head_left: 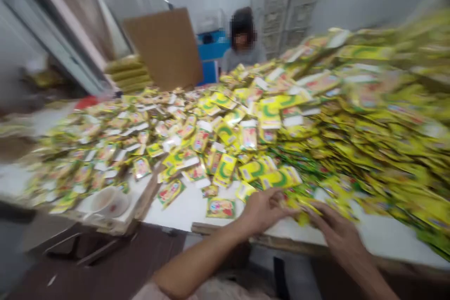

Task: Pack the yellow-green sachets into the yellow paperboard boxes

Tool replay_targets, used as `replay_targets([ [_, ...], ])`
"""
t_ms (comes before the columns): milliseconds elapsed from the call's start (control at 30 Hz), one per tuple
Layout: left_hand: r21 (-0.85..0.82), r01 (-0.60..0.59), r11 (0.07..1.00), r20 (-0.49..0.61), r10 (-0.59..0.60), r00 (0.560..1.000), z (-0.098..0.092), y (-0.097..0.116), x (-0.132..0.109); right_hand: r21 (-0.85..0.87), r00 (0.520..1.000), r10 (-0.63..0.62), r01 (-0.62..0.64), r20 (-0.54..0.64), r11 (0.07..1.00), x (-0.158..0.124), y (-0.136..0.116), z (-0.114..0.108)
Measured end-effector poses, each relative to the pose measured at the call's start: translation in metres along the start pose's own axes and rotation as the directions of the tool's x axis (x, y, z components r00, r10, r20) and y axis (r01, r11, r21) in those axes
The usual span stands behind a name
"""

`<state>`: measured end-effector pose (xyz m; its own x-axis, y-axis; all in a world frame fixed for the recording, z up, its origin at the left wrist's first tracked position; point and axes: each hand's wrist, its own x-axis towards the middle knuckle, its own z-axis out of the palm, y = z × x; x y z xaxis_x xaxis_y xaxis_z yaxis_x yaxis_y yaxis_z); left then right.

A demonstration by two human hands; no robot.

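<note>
Left hand [263,210] curls its fingers round a small bunch of yellow sachets [298,213] at the white table's [190,208] near edge; right hand [335,232] rests against the same bunch, fingers half stretched, grip too blurred to call; the heap of sachets [246,122] lies just behind

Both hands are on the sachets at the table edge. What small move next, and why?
Probably draw the bunch of sachets between the left hand and right hand back toward the bare table edge, clear of the pile. Both hands touch it, and the pile slopes down right against them. Blur hides the grip.
</note>
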<state>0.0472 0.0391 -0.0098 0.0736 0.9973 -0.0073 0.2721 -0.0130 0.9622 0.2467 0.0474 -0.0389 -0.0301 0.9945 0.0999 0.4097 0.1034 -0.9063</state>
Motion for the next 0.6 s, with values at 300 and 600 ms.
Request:
replay_targets([
  [300, -0.155, 0.234, 0.960, 0.181, -0.205, 0.962, 0.017, -0.010, -0.003, 0.155, 0.970, 0.126, -0.160, 0.206, 0.975, -0.022, -0.032, 0.015],
  [600, 0.568, -0.122, 0.814, 0.160, 0.036, 0.986, 0.011, 0.004, 0.012, -0.250, 0.980, 0.088, -0.132, -0.180, 0.959, -0.008, -0.008, -0.013],
])
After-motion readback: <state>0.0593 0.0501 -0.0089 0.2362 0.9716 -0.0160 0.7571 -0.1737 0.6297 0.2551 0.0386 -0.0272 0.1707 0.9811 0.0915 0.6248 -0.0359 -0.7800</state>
